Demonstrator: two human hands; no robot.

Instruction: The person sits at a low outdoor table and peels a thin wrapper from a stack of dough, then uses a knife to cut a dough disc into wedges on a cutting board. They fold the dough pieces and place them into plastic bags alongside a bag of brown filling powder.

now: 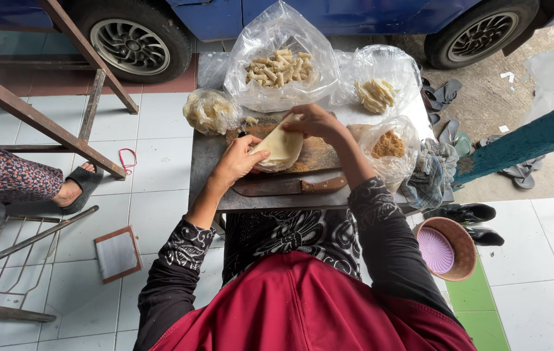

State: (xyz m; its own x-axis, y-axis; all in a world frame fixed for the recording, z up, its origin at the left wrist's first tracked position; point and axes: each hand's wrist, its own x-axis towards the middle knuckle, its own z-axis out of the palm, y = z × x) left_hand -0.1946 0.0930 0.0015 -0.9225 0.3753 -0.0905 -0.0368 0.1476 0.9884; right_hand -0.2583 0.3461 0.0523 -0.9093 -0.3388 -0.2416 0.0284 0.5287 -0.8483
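Observation:
A thin pale round wrapper [281,146] lies over a wooden board [316,153] on a small grey table [206,156]. My left hand [238,160] grips the wrapper's near left edge. My right hand [314,121] pinches its far edge and lifts it. A knife with a wooden handle [290,186] lies along the table's near side, just below the board.
Clear bags stand at the table's back: rolled sticks [280,67], flat pieces [375,95], crumbs [388,144], pale wrappers [208,112]. A cloth [427,177] hangs at right. A basket [447,249] sits on the floor. Another person's leg [4,185] is at left; a car [329,16] behind.

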